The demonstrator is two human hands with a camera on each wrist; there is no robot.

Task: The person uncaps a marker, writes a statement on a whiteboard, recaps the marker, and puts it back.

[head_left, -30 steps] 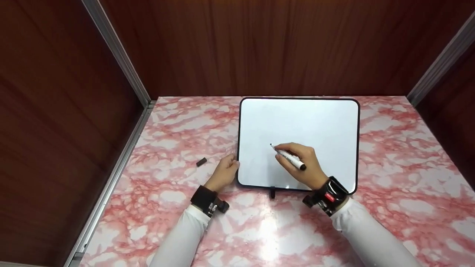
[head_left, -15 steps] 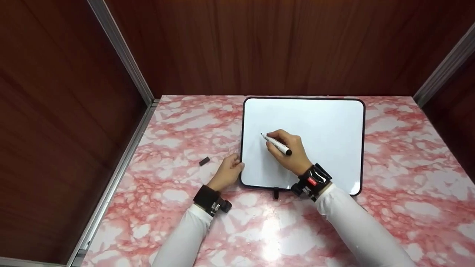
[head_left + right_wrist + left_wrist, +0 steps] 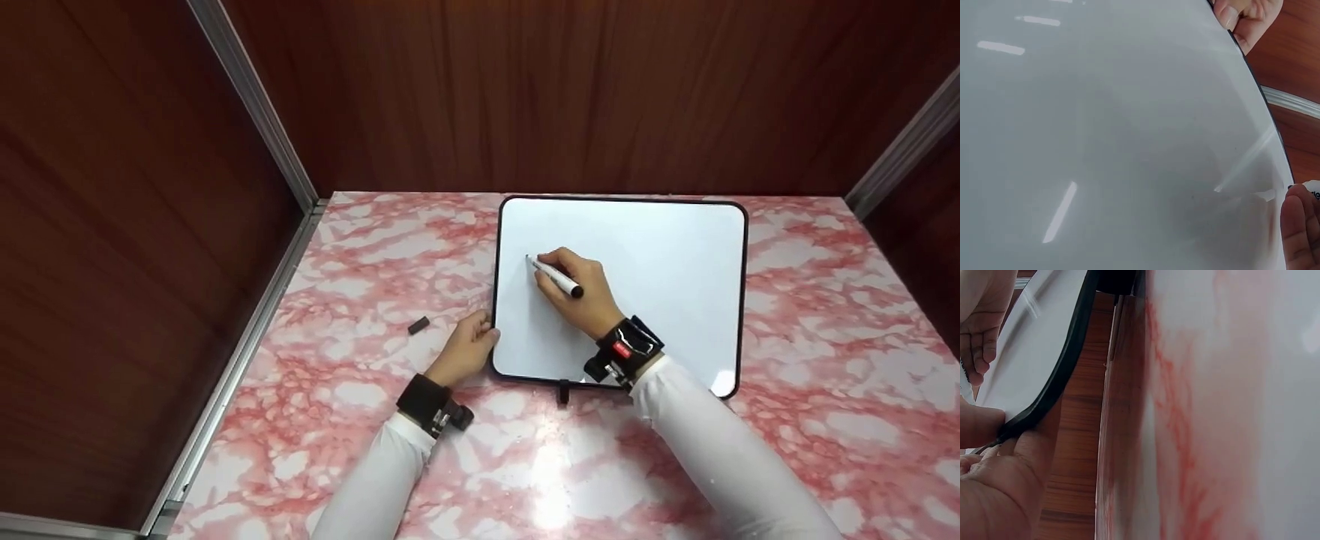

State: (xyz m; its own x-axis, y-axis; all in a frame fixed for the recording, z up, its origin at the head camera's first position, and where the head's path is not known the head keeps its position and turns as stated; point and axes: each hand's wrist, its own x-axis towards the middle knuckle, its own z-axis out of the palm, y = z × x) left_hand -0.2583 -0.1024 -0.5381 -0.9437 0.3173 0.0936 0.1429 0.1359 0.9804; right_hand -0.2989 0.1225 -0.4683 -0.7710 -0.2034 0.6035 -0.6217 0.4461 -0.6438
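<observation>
A whiteboard point(image 3: 660, 270) with a dark frame is on the marbled table, its surface showing no clear marks. At its left edge my left hand point(image 3: 465, 346) grips the frame, thumb point(image 3: 982, 426) on the face and fingers curled beneath, as the left wrist view shows. Over the board's left part, my right hand point(image 3: 585, 296) pinches a white marker point(image 3: 556, 277) with a black end. The uncapped tip points up-left at the board; whether it touches is too small to tell. A dark marker cap point(image 3: 418, 325) lies on the table left of my left hand.
A small black tab point(image 3: 564, 391) sticks out from the board's bottom edge. Brown wood-grain panels point(image 3: 525, 97) stand behind and at both sides of the marbled table point(image 3: 360, 420), with metal profiles point(image 3: 259, 105) at the corners.
My right hand has moved up and left across the board with the marker. My left hand keeps its hold on the edge. The whole view has shifted slightly.
</observation>
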